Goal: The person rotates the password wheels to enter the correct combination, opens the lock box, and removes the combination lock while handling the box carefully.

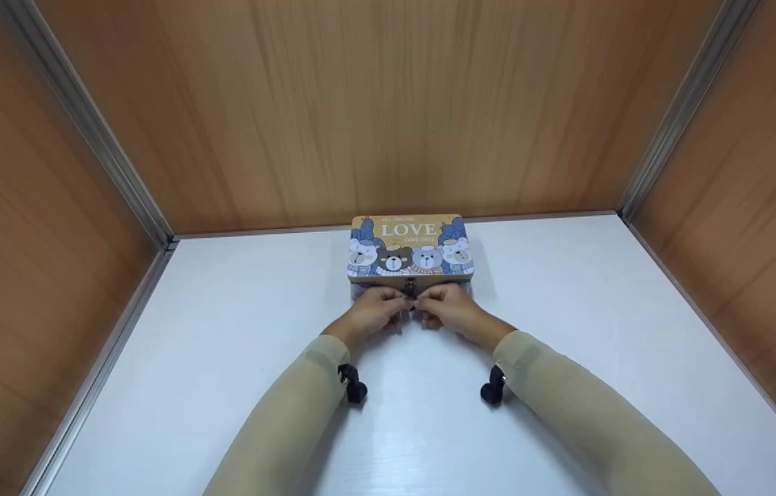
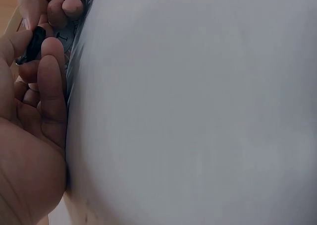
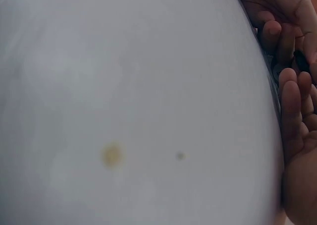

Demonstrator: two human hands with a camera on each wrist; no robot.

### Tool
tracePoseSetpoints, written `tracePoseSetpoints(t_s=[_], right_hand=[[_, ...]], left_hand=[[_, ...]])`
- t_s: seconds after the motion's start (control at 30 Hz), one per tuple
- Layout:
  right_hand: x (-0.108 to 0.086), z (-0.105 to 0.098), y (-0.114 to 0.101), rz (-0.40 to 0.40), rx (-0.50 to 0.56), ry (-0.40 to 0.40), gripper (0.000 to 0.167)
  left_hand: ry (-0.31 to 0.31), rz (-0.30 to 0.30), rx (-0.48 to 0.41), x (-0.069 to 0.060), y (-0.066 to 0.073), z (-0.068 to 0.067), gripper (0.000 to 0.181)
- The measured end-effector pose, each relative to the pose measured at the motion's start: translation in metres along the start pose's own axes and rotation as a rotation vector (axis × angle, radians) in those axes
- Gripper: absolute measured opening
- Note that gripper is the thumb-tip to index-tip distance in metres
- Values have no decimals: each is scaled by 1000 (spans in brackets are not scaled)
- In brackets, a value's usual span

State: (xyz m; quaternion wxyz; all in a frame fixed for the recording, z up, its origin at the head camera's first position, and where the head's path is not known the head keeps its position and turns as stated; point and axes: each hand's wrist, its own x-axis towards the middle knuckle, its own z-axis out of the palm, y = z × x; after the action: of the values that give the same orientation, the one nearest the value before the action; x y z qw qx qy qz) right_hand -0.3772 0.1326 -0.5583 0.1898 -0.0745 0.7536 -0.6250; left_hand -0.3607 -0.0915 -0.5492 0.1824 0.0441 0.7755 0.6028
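Note:
A rectangular box (image 1: 410, 258) with "LOVE" and cartoon bears on its lid stands closed at the back of the table. A small black padlock (image 1: 410, 292) is at the clasp on its front side. My left hand (image 1: 375, 308) pinches the padlock (image 2: 34, 44) between thumb and finger. From the other side my right hand (image 1: 453, 308) meets it, thumb and fingertips pinching at the same black piece (image 3: 301, 61). The fingers partly cover it, so whether a key is there is hidden. The other fingers of both hands are bent in front of the box.
The white tabletop (image 1: 415, 427) spreads around the box. Wooden panels (image 1: 388, 110) with metal corner rails (image 1: 98, 131) rise at the back and both sides. The box stands close to the back panel. A black wrist camera (image 1: 353, 386) hangs under the left sleeve, another (image 1: 493, 387) under the right.

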Motion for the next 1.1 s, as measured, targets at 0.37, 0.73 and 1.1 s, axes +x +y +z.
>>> tracePoseSetpoints(t_s=[0.37,0.73,1.1], right_hand=[[2,1,0,20,52,17,20],[1,-1,-2,45,71,16,19],[4,-3,3,12,45,7,15]], left_hand=[[-33,2,-103,0,0,-2,28],[-26,1,-69,1,-1,-2,25],[-34,-3,-28,1,0,-3,21]])
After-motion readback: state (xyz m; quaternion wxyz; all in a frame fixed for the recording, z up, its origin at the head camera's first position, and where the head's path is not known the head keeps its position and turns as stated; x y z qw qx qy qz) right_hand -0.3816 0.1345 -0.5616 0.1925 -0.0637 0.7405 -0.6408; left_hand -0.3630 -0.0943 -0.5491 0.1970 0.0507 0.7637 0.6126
